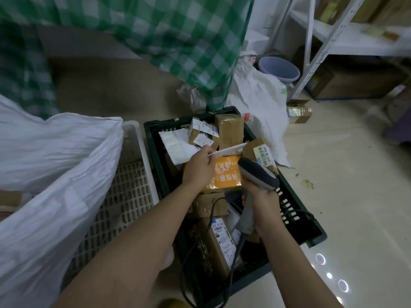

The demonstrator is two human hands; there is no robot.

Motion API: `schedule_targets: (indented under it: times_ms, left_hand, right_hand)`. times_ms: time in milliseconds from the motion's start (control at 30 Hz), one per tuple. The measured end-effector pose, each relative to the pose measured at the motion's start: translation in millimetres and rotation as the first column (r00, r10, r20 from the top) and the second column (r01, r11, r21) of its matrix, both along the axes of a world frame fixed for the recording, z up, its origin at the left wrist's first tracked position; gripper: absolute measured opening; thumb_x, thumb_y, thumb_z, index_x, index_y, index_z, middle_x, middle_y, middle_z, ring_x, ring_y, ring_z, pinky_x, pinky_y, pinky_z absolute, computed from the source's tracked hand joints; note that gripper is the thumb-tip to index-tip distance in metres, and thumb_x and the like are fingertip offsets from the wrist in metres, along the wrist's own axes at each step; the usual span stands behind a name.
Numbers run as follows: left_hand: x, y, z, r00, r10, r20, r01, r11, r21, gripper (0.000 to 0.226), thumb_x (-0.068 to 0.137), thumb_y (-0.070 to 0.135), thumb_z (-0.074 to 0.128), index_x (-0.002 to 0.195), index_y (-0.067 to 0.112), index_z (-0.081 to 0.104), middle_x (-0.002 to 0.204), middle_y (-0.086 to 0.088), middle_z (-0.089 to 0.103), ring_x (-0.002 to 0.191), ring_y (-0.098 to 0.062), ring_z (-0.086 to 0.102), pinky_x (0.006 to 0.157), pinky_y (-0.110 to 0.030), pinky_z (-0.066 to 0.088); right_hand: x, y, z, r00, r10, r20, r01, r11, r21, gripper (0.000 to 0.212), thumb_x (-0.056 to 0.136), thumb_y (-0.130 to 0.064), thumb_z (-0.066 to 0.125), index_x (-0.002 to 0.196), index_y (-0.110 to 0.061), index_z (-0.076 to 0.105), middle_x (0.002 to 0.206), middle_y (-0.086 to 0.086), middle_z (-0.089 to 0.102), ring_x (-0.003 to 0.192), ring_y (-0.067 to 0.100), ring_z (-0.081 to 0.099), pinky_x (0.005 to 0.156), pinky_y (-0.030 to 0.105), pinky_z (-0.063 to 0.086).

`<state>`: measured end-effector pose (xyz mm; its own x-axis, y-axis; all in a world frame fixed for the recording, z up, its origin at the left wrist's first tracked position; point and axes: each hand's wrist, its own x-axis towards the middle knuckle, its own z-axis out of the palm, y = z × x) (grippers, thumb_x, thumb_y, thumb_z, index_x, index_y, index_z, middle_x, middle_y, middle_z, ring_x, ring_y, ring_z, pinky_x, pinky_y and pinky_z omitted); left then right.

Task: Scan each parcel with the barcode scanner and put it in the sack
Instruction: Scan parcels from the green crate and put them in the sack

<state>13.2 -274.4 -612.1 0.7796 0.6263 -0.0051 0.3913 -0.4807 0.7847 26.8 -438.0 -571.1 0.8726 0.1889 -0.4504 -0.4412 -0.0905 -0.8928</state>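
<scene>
Two bare forearms reach over a black plastic crate (153, 152) of taped cardboard parcels: the left hand (198, 167) pinches a thin flat white parcel (229, 150) edge-on above the crate, the right hand (262, 203) grips a grey corded barcode scanner (258, 174) just beside it, and a white woven sack (55, 152) gapes at left.
</scene>
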Motion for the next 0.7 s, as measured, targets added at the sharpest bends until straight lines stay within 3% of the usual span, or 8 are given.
schedule_targets:
  times_ms: [67,167,267,400,533,600,700]
  left_hand:
    - [-21,11,15,0.987,0.139,0.080,-0.124,0.977,-0.175,0.009,0.101,0.022,0.044,0.099,0.023,0.053,0.093,0.007,0.058,0.079,-0.009,0.056,0.063,-0.029,0.047]
    - [-60,26,39,0.947,0.266,0.182,-0.168,0.888,-0.427,0.009,0.100,0.015,0.047,0.100,0.020,0.054,0.106,0.000,0.062,0.096,-0.015,0.061,0.081,-0.034,0.056]
    - [-104,33,69,0.903,0.360,0.235,-0.151,0.777,-0.611,0.009,0.101,0.013,0.046,0.104,0.013,0.054,0.114,-0.007,0.062,0.098,-0.014,0.064,0.073,-0.024,0.058]
    - [-162,38,104,0.880,0.401,0.255,-0.132,0.721,-0.680,0.008,0.100,0.012,0.047,0.104,0.011,0.055,0.116,-0.010,0.064,0.102,-0.021,0.065,0.076,-0.034,0.060]
    - [-210,39,129,0.865,0.415,0.281,-0.088,0.678,-0.730,0.009,0.100,0.010,0.048,0.098,0.013,0.056,0.106,-0.010,0.068,0.089,-0.020,0.069,0.070,-0.032,0.061]
    - [-231,40,137,0.856,0.433,0.283,-0.104,0.680,-0.726,0.012,0.100,0.008,0.046,0.097,0.014,0.057,0.099,-0.006,0.068,0.081,-0.015,0.069,0.064,-0.027,0.060]
    - [-254,46,142,0.845,0.458,0.277,-0.132,0.680,-0.721,0.013,0.101,0.007,0.043,0.103,0.010,0.055,0.095,-0.004,0.066,0.081,-0.015,0.066,0.057,-0.021,0.057]
  right_hand:
    - [-7,-1,7,1.000,0.005,0.017,-0.005,1.000,0.031,0.011,0.084,-0.005,0.068,0.092,-0.010,0.062,0.069,0.007,0.058,0.060,0.016,0.055,0.055,0.028,0.044]
    - [-23,1,24,0.999,0.020,0.028,-0.021,0.998,0.054,0.011,0.085,-0.009,0.069,0.094,-0.009,0.063,0.071,0.007,0.058,0.061,0.017,0.055,0.057,0.030,0.045]
    - [-41,12,40,0.999,0.032,0.039,-0.036,0.995,0.090,0.024,0.085,-0.009,0.071,0.106,-0.003,0.063,0.077,0.008,0.063,0.065,0.018,0.059,0.059,0.032,0.049]
    - [-69,36,65,0.991,0.080,0.107,-0.095,0.986,0.140,0.034,0.085,-0.007,0.070,0.118,-0.004,0.061,0.098,0.011,0.067,0.085,0.023,0.062,0.070,0.036,0.054]
    - [-105,63,85,0.975,0.158,0.159,-0.176,0.979,0.104,0.028,0.084,-0.015,0.073,0.109,-0.015,0.063,0.100,-0.004,0.064,0.096,0.017,0.060,0.091,0.039,0.051]
    - [-121,77,90,0.977,0.111,0.180,-0.131,0.986,0.100,0.041,0.084,-0.020,0.073,0.122,-0.013,0.059,0.106,-0.005,0.060,0.104,0.016,0.057,0.090,0.033,0.046]
    - [-139,93,92,0.986,0.073,0.152,-0.090,0.990,0.111,0.038,0.084,-0.014,0.071,0.120,-0.009,0.059,0.105,-0.001,0.062,0.103,0.018,0.058,0.083,0.028,0.044]
